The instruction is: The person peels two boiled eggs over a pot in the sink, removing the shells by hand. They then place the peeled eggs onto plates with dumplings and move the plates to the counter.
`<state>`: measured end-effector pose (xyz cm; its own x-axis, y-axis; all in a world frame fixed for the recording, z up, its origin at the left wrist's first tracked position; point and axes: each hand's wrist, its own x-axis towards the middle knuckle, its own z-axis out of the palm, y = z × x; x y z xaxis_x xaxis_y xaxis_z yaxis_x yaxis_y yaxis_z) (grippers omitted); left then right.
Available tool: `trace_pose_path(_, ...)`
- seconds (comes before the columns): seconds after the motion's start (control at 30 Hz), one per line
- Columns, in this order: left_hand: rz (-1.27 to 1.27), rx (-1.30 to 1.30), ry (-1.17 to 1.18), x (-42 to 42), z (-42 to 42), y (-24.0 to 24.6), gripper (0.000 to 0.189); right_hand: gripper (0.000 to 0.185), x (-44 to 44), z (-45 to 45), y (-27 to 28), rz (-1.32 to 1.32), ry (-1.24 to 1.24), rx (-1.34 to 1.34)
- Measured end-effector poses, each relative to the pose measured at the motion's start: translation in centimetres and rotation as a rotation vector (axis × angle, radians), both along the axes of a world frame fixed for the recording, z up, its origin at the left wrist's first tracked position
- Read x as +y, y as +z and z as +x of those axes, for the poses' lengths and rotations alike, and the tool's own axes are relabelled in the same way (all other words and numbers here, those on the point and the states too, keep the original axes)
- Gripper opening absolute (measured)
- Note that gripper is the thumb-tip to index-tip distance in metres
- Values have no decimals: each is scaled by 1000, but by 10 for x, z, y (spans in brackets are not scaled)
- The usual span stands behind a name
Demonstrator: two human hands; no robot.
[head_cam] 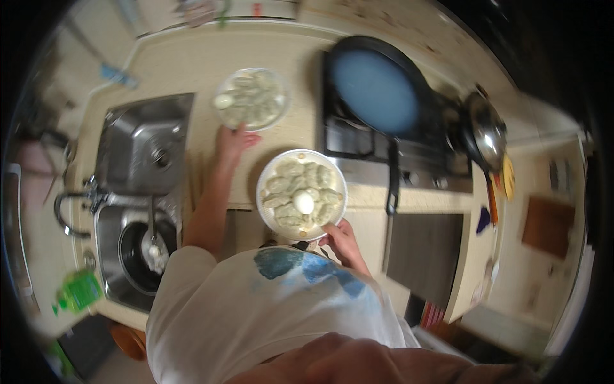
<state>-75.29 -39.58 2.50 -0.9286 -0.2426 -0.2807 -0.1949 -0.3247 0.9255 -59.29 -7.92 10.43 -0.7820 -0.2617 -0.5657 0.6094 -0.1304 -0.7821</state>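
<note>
In my right hand (343, 237) is the near rim of a round white plate (341, 180), thumb on top. Dumplings (290, 170) cover it, with a whole white egg (303, 202), apparently boiled and peeled, near the middle. This plate is in front of me, by the counter's front edge. A second plate (287, 103) sits farther back on the counter, also bearing dumplings (254, 93) and a white egg (223, 101) at its left side. My left hand (236, 140) is at its near rim, fingers apart; blur hides whether the thumb touches it.
Right of the plates, a large frying pan (374, 91) is on the gas hob (345, 139), its handle (393, 177) jutting past the front edge. A lidded pan (484, 132) stands beyond. Left is a double sink (139, 144) with a dark pot (127, 254) and a green bottle (79, 290).
</note>
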Motion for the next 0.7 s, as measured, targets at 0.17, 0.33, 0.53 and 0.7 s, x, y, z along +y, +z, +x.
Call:
trace_pose_path(0.17,456,124,170,-56,-29,-64,53,29,-22,19,14,8,-87,-38)
trace_pose_path(0.33,-909,174,-242,-127,-9,-93,30,27,-49,24,23,55,-185,-57)
trace_pose_path(0.53,-262,-7,35,-199,38,-95,49,21,-70,37,23,26,-367,-16)
trace_pose_path(0.7,126,-46,90,-207,90,-44,54,24,-88,51,9,30,-476,105)
